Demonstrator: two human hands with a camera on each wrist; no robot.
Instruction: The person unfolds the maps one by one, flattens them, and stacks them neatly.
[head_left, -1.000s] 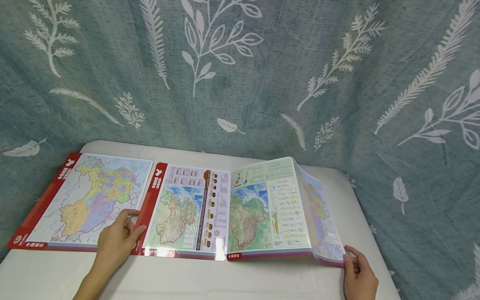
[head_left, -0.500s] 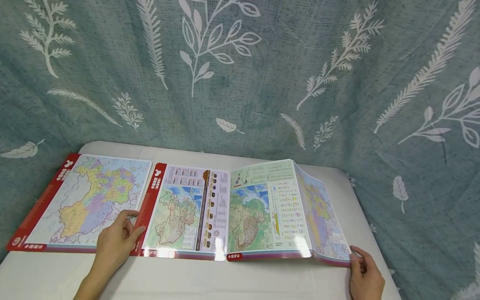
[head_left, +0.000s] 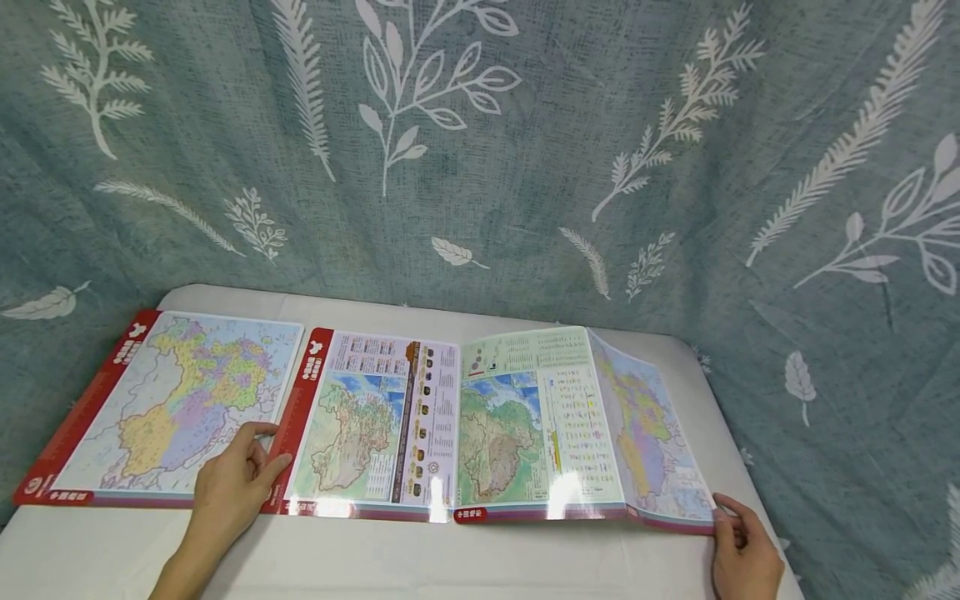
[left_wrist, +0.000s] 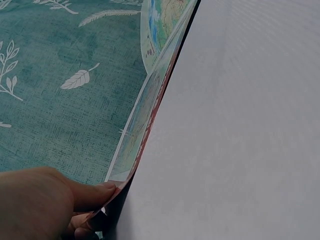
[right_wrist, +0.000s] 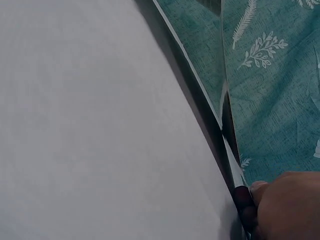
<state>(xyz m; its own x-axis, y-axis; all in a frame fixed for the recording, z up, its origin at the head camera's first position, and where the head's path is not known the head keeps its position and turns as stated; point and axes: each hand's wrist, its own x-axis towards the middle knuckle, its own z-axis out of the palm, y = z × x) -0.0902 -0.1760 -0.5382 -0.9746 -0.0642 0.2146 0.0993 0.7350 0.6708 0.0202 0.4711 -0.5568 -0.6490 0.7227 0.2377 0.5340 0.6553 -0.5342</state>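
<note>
A glossy folding map (head_left: pixel 495 433) lies partly unfolded across the table, its panels joined by upright creases. Its left panel has a red border, and the rightmost panel (head_left: pixel 648 433) slopes down from a raised crease. My left hand (head_left: pixel 228 475) pinches the red left edge near the front; in the left wrist view the thumb of that hand (left_wrist: pixel 40 205) lies on top of the map's corner. At the far right end, my right hand (head_left: pixel 746 554) pinches the front corner of the last panel. The right wrist view shows this hand (right_wrist: pixel 295 205) at the panel's edge, fingers partly hidden.
Another map (head_left: pixel 217 400) with a red border lies flat at the left, close beside the folding map. Both rest on a white-covered table (head_left: pixel 480 567). A green curtain with white leaf prints (head_left: pixel 480 167) hangs behind the table and along its sides.
My right hand has moved to the right, drawing the last panel outward. The raised crease has sunk and the right panels spread flatter. My left hand stays in place.
</note>
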